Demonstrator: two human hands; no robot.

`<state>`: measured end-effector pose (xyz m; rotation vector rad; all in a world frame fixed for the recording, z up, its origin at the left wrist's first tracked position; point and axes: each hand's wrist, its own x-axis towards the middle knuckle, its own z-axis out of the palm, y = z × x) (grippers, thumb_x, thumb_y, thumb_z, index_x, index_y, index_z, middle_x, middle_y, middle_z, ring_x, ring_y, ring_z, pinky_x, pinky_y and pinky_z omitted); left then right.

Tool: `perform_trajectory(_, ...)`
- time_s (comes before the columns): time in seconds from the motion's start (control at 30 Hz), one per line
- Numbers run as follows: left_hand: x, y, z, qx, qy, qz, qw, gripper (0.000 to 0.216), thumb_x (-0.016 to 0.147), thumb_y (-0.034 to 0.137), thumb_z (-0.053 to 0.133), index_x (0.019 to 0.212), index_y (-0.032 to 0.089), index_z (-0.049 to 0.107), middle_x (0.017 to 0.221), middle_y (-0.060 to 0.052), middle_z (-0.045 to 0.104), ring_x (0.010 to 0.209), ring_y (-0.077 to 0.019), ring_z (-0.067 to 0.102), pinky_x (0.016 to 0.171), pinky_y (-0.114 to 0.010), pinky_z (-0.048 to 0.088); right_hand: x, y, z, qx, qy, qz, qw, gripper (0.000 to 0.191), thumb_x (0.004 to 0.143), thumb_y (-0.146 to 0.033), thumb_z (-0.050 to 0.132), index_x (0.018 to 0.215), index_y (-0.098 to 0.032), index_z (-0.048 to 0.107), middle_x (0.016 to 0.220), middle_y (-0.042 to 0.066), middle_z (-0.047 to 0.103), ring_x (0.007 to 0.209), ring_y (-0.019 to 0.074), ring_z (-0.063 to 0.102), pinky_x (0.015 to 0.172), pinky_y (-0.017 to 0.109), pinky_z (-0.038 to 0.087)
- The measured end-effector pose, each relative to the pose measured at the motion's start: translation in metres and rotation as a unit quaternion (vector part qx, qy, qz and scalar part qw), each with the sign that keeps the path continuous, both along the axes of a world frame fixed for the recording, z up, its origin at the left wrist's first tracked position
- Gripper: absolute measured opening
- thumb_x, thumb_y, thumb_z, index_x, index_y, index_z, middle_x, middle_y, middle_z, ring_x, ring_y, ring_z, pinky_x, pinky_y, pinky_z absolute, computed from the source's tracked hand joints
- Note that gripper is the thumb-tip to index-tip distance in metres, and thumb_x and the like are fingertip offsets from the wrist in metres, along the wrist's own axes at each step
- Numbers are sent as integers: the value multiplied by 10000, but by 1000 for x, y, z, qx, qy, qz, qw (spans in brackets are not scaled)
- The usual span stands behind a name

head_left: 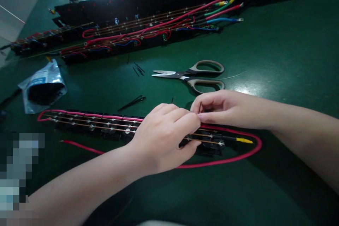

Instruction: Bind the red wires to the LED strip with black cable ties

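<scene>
A long black strip of modules (90,124) lies on the green table, with bare metal wires along it and a red wire (227,159) looped round its right end. My left hand (165,132) rests on the strip, fingers curled around its wires. My right hand (225,108) meets it fingertip to fingertip and pinches a thin black cable tie (200,106) that sticks up between its fingers. A yellow-tipped lead (243,140) pokes out at the strip's right end.
Grey-handled scissors (196,76) lie just beyond my hands. Loose black ties (132,102) are scattered near them. A silvery bag (42,86) sits at the left. Several wired strips (137,35) with red, blue, green and yellow leads fill the far side.
</scene>
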<state>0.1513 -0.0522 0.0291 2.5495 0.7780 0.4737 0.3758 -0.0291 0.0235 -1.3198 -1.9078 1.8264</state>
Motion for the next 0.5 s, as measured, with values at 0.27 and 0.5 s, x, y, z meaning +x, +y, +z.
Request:
perform_trajectory(0.27, 0, 1, 3, -37, 20, 9, 999, 134, 872, 246, 648, 857, 214, 518, 949, -10, 704, 878, -192, 604, 811, -353, 447, -2, -3, 0, 9, -14, -25, 1000, 279, 799, -488, 684, 807, -218, 756, 824, 25, 736, 760, 202, 669, 654, 297, 514)
perform_trajectory(0.5, 1, 1, 2, -64, 32, 28, 997, 196, 871, 262, 648, 1053, 211, 598, 1036, -21, 718, 959, -219, 622, 873, -401, 477, -3, -3, -1, -65, 10, -74, 995, 308, 729, -509, 755, 742, -201, 743, 754, 31, 719, 711, 204, 665, 644, 318, 543)
